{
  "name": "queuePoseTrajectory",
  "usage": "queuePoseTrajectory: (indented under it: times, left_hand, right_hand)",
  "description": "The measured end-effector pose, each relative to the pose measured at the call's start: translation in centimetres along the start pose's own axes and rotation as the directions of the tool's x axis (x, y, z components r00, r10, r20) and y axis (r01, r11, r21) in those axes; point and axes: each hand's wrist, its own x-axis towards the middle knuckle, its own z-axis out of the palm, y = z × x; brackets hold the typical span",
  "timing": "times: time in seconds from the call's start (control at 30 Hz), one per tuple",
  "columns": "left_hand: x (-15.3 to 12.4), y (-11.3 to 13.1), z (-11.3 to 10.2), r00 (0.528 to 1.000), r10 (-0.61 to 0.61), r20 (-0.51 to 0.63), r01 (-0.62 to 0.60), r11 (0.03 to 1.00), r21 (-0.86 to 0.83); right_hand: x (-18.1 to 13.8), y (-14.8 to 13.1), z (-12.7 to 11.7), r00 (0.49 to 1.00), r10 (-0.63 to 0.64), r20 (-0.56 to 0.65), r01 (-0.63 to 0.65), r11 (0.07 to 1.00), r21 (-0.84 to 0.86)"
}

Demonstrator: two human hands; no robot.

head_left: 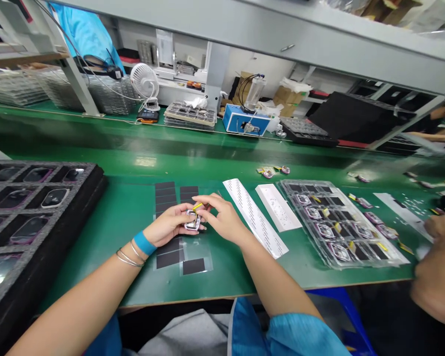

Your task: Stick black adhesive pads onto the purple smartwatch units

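Your left hand (172, 221) pinches a small rounded device (192, 223) between its fingers, over the worktop (226, 278), straight ahead of you at 12 o'clock. Your right hand (222, 215) comes in from the device's 2 o'clock side, its fingers bent in close around a yellow tab (198, 206) at the device's top edge; whether they actually pinch the tab, I cannot tell. Your left wrist carries a blue band (144, 243) (with thin metal bracelets (129, 256) just below it).

Taking the device as the dial's centre, black rectangular pieces (193, 267) on clear film lie near your hands at 6 and 7 o'clock, with more at 11. At 9 stands a foam tray (68, 230) with framed glassy parts in its cells. At 3 you have a printed label sheet (254, 217), then a shallow white box (278, 206), then a clear plastic tray (311, 242) holding similar devices with yellow tabs. Farther out at 3, a co-worker's hand (443, 230) is blurred. A white fan (144, 79) stands at 11, well apart from you.
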Motion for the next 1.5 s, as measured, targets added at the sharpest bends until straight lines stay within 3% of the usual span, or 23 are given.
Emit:
queuePoseTrajectory:
  times: [0.1, 0.17, 0.23, 0.3, 0.4, 0.47, 0.57, 0.7, 0.97, 1.23, 1.37, 1.5]
  left_hand:
    - [0.2, -0.1, 0.4, 0.994, 0.004, -0.111, -0.002, 1.0, 0.016]
    - [0.2, -0.1, 0.2, 0.986, -0.012, -0.164, 0.012, 1.0, 0.003]
    - [-0.1, 0.2, -0.2, 0.987, -0.059, -0.148, 0.057, 0.998, -0.019]
    - [-0.6, 0.6, -0.6, 0.99, -0.133, -0.038, 0.132, 0.991, -0.029]
    - [-1.3, 1.0, -0.8, 0.955, -0.236, 0.179, 0.235, 0.972, 0.031]
    - [-1.5, 0.8, -0.6, 0.921, -0.285, 0.265, 0.271, 0.958, 0.089]
    - [-1.4, 0.1, -0.2, 0.886, -0.34, 0.314, 0.308, 0.94, 0.146]
    - [-1.1, -0.6, 0.1, 0.887, -0.363, 0.286, 0.326, 0.93, 0.169]
    - [-1.3, -0.2, 0.5, 0.891, -0.379, 0.25, 0.343, 0.923, 0.175]
    - [-1.2, -0.5, 0.1, 0.879, -0.368, 0.303, 0.338, 0.929, 0.149]
    - [-1.0, -0.6, -0.1, 0.863, -0.351, 0.363, 0.324, 0.936, 0.136]
    - [-0.9, -0.6, -0.2, 0.856, -0.361, 0.37, 0.338, 0.932, 0.129]
  right_hand:
    - [0.5, 0.3, 0.7, 1.0, 0.022, -0.012, -0.022, 1.0, 0.002]
    - [0.8, 0.4, 0.7, 0.989, 0.097, -0.109, -0.094, 0.995, 0.039]
    - [0.4, 0.1, 0.2, 0.962, 0.197, -0.191, -0.189, 0.98, 0.061]
    - [-1.1, -0.6, -0.4, 0.961, 0.255, -0.108, -0.255, 0.967, 0.016]
    - [-4.7, -1.9, -0.3, 0.948, 0.262, 0.18, -0.242, 0.962, -0.128]
    - [-7.0, -2.6, 0.7, 0.938, 0.272, 0.214, -0.217, 0.944, -0.248]
    - [-9.0, -3.1, 2.4, 0.949, 0.287, 0.132, -0.212, 0.888, -0.409]
    - [-9.0, -3.4, 3.2, 0.946, 0.302, 0.115, -0.218, 0.858, -0.465]
    - [-8.7, -2.8, 3.8, 0.928, 0.373, 0.019, -0.334, 0.852, -0.403]
    - [-10.1, -2.5, 4.5, 0.974, 0.225, 0.021, -0.2, 0.901, -0.385]
    - [-11.5, -2.9, 3.9, 0.986, 0.134, -0.104, -0.157, 0.949, -0.272]
    - [-11.6, -2.8, 2.9, 0.973, 0.159, -0.169, -0.2, 0.945, -0.26]
